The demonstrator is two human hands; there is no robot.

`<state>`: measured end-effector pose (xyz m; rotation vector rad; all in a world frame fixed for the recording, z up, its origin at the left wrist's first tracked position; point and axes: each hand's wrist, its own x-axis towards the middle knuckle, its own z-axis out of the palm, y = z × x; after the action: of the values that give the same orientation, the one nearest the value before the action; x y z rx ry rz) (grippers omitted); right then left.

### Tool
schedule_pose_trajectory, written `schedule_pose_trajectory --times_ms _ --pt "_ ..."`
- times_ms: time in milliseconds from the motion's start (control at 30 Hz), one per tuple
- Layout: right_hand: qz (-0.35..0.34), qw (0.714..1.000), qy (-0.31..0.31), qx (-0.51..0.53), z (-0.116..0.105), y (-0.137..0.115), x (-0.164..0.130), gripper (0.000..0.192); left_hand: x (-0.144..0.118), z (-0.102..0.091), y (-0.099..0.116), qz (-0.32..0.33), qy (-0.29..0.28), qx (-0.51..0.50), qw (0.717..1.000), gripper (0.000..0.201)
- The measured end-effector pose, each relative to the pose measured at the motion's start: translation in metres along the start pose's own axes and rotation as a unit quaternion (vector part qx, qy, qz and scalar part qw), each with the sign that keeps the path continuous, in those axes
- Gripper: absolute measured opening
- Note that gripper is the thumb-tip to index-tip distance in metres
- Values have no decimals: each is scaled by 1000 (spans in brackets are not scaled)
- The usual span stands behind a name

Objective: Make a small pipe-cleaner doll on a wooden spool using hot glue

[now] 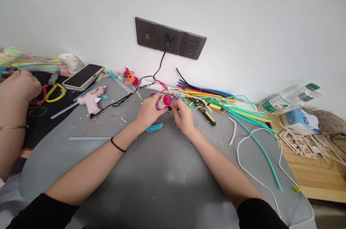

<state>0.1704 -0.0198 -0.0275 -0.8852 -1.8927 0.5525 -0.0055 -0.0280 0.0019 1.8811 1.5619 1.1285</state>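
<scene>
Over the middle of the grey mat, my left hand [148, 113] is closed around a small craft figure in pale and bright pink, with a coiled magenta pipe-cleaner disc [167, 100] facing up. My right hand [184, 116] pinches at the figure's right side; a tiny dark bit shows at its fingertips, too small to name. Folded blue pipe cleaners [154, 127] lie just below my left hand. Yellow-and-black pliers [205, 111] rest to the right of my right hand.
A pink glue gun [92, 102] lies left, its cord plugged into the wall socket [171, 39]. Behind it is a phone [83, 76]. Pipe cleaners [224, 97] pile along the wall. A bottle [292, 101] lies right. Another person's hand [21, 84] is at far left.
</scene>
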Motion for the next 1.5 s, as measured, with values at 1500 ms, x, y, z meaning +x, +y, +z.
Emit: schedule_pose_trajectory --times_ms 1500 --pt "68 985 45 150 3 -4 0 42 -1 12 6 -222 -95 -455 857 69"
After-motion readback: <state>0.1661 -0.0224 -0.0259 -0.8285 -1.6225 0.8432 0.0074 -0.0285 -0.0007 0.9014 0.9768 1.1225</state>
